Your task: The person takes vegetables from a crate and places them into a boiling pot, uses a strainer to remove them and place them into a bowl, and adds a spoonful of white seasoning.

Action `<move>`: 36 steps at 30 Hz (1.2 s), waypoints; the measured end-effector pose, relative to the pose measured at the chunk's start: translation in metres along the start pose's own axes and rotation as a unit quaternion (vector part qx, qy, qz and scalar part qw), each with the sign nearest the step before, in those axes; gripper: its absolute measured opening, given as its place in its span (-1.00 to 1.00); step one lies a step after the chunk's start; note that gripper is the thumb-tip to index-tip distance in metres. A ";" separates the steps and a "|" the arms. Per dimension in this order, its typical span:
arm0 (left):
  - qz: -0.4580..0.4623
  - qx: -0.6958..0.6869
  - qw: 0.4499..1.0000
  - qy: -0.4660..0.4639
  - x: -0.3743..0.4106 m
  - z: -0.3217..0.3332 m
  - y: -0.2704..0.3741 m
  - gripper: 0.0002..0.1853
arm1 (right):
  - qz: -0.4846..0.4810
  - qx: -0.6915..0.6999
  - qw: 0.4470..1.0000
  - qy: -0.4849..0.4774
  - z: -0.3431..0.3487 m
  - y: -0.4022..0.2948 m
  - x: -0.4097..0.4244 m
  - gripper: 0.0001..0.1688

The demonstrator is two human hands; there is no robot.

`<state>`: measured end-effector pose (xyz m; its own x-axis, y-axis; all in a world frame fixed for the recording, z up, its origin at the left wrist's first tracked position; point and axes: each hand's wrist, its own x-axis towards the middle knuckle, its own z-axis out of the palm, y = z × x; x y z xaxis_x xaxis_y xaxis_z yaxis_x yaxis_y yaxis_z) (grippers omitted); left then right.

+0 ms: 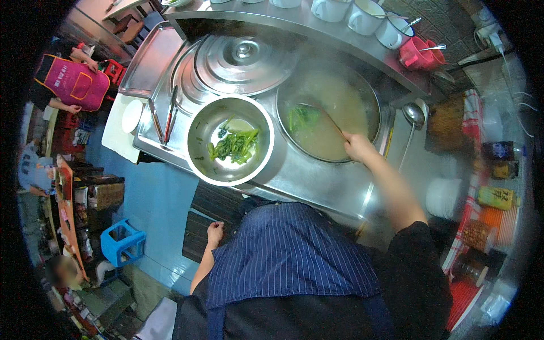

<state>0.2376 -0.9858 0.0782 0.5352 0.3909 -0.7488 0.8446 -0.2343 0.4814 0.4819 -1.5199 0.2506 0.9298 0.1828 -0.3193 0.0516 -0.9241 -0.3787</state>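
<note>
My right hand [359, 147] grips the thin wooden handle [333, 121] of a utensil dipped into a large round pot of cloudy, steaming liquid [340, 97]. Bright green leafy vegetables [304, 117] float at the utensil's far end, whose shape is hidden under them. Left of this pot, a deep stainless steel pot [193, 140] stands on the metal worktop, with cooked leafy greens [233, 146] and a little liquid at its bottom. Down beside my blue striped apron [293, 250] hangs my left hand [215, 233], fingers curled, with nothing visible in it.
A large steel lid [244, 70] lies behind the deep pot, with tongs [165, 121] to its left. Enamel mugs [365, 17] line the shelf above. A ladle [412, 114] rests at right. A co-worker in a pink apron [74, 83] stands at far left, near a blue stool [123, 242].
</note>
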 end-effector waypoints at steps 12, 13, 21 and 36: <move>0.017 0.031 0.999 0.015 0.068 -0.021 -0.052 -0.72 | 0.239 0.762 0.590 -0.119 0.023 0.001 -0.072 -0.70; 0.013 0.023 1.000 0.002 0.072 -0.017 -0.051 -0.72 | 0.224 0.752 0.612 -0.100 0.019 -0.002 -0.077 -0.71; 0.045 0.053 0.997 -0.021 0.059 -0.003 -0.007 -0.74 | 0.062 0.386 0.917 0.076 0.027 -0.019 -0.062 -0.43; 0.005 0.007 1.000 0.012 0.034 -0.010 -0.025 -0.74 | 0.051 0.004 0.997 -0.063 0.024 0.034 0.037 -0.44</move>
<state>0.2352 -0.9577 0.0451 0.5433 0.4103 -0.7324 0.8394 -0.2514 0.4818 0.5094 -1.5365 0.2052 0.8765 0.1297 -0.4636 -0.0439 -0.9375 -0.3452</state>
